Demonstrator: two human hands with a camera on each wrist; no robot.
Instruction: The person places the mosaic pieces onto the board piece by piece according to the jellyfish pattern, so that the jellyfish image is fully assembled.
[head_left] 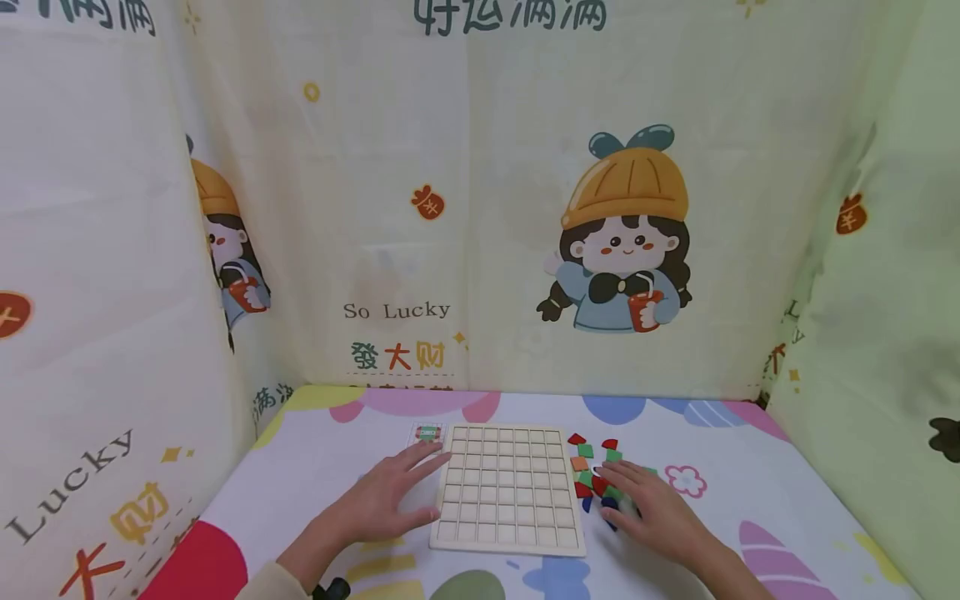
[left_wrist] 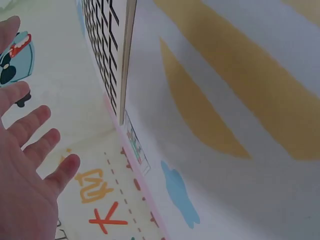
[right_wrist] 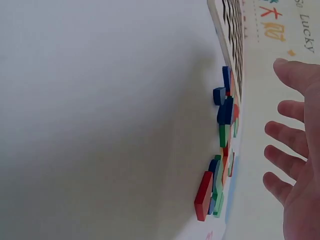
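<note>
A pale wooden grid board (head_left: 506, 492) with rows of square cells lies flat on the table. Beside its left edge is my left hand (head_left: 382, 500), fingers spread and nothing gripped; whether the fingertips touch the board I cannot tell. My right hand (head_left: 660, 512) hovers with loosely extended fingers over small coloured pieces at the board's right side, partly hiding them. Among these are an orange square (head_left: 579, 463), a red piece (head_left: 576, 439) and a green square (head_left: 585, 451). In the right wrist view, blue pieces (right_wrist: 226, 110) and a red block (right_wrist: 203, 195) lie below the fingers (right_wrist: 285, 132).
A small printed card (head_left: 428, 433) lies by the board's upper left corner. The patterned cloth (head_left: 720, 433) covers the table. Printed fabric walls (head_left: 510, 250) enclose the back and both sides. A dark object (head_left: 333, 589) shows near the left wrist.
</note>
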